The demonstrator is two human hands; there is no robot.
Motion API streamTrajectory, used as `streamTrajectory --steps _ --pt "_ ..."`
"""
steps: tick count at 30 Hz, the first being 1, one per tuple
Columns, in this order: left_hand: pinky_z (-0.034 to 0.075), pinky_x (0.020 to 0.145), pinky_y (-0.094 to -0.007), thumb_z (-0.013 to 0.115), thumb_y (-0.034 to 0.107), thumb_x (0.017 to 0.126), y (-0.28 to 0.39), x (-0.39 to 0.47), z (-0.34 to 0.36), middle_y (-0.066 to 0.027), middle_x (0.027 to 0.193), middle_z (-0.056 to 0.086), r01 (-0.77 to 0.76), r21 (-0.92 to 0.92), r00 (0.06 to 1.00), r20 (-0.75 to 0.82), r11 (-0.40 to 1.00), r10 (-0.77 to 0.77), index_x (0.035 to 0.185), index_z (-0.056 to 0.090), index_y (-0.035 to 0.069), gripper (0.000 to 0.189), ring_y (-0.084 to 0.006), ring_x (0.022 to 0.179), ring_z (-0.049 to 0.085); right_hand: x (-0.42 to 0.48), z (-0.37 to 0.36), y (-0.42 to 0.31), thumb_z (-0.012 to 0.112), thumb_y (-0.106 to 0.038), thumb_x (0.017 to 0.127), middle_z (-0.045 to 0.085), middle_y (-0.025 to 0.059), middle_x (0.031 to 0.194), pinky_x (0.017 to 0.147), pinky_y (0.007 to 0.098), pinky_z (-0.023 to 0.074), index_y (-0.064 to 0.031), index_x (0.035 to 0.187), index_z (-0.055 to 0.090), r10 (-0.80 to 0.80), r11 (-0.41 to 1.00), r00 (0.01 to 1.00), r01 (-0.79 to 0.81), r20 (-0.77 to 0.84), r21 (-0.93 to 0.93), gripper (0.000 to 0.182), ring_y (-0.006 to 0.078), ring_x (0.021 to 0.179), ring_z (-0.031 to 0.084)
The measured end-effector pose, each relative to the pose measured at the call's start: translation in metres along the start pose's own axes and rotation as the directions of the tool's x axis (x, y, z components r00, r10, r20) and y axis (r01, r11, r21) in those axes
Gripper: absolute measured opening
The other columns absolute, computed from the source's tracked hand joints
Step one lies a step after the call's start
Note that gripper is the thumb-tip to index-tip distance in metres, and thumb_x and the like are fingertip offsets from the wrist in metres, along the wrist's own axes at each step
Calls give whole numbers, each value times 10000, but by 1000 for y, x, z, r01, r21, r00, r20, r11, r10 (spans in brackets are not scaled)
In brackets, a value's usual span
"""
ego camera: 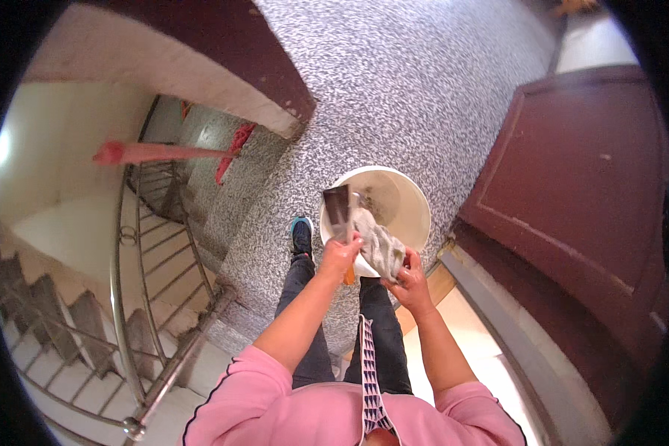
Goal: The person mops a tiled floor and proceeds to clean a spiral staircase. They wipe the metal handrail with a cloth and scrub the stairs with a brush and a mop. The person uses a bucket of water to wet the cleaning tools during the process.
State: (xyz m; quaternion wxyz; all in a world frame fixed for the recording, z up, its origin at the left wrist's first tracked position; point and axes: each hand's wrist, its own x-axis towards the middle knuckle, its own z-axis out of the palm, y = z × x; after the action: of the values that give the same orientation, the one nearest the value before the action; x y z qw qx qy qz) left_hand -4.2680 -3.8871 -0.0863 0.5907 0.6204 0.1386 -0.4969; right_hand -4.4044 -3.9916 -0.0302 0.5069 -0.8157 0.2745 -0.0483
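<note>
Both of my hands are over the near side of a white bucket (418, 203), which stands on the speckled floor by my feet and holds dirty water or residue at its bottom. My left hand (340, 253) pinches a crumpled greyish-white wet cloth (374, 242) at its upper left end. A dark, flat-bladed tool (337, 204), perhaps a scraper, sticks up from the same hand; its exact kind is unclear. My right hand (412, 279) holds the cloth's lower right end. An orange piece (349, 275) shows beneath my left wrist.
A metal stair railing (117, 279) and steps going down lie at the left. A red mop-like thing (235, 150) with a pink handle (156, 153) rests on the stairs. A dark red door (580, 178) stands at the right, a wall end (256, 89) at the upper left.
</note>
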Motion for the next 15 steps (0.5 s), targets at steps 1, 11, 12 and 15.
streamTrajectory --steps 1,11,12,15 --pt "370 443 -204 575 60 760 3 1 -6 -2 636 516 14 10 999 48 1000 -15 860 532 36 112 -75 495 469 -1 3 10 700 -118 552 414 133 1083 728 342 426 -15 815 599 51 998 999 -51 -10 -32 299 258 827 490" --pt "376 481 -192 567 68 776 29 13 -26 9 641 510 -33 -10 999 -24 999 32 880 527 66 112 -71 499 457 -3 30 96 633 -144 654 534 77 784 681 318 428 -15 733 602 425 842 905 -389 -16 373 154 223 772 513" --pt "373 474 -188 572 81 773 29 16 -28 15 642 516 -56 9 998 -27 998 56 896 537 62 130 -62 494 446 0 21 93 615 -125 665 535 78 751 669 320 425 -17 736 601 378 877 926 -351 -21 328 130 224 760 513" --pt "371 461 -188 578 96 769 28 23 -34 21 642 524 28 228 998 -65 973 -13 958 548 52 196 -57 491 443 2 8 71 569 -68 692 560 97 744 668 298 414 -6 804 600 299 929 948 -262 -111 260 132 224 751 517"
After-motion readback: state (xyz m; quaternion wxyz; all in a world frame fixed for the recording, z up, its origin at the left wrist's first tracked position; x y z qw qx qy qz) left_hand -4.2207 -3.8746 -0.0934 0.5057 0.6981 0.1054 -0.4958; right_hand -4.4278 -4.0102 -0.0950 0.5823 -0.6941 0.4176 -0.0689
